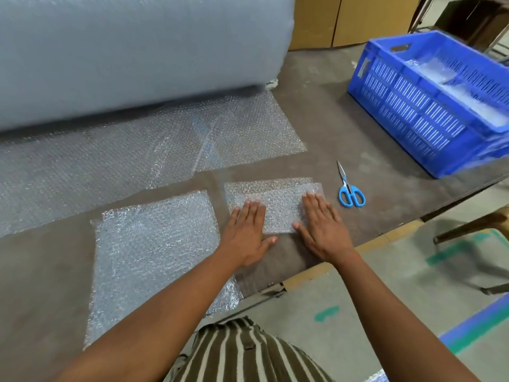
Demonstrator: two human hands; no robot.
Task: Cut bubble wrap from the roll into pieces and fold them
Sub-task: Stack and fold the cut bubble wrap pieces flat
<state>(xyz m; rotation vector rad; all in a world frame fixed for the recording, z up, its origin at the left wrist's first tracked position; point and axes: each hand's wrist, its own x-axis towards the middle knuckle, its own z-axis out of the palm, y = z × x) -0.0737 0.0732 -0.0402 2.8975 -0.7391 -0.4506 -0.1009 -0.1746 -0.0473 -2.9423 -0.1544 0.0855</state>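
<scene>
A big grey bubble wrap roll (132, 51) lies across the back of the table, its loose sheet (137, 150) spread toward me. A small folded bubble wrap piece (278, 205) lies near the front edge. My left hand (248, 232) rests flat on its left part, fingers spread. On its right part my right hand (322, 224) presses flat as well. A larger cut piece (154, 252) lies flat to the left. Blue-handled scissors (349, 188) lie shut on the table right of my right hand.
A blue plastic crate (407, 106) holding bubble wrap pieces stands at the back right of the brown table (358, 139). Cardboard boxes (330, 20) stand behind. The table's front edge runs diagonally just below my hands. A wooden stool edge (473, 227) shows at right.
</scene>
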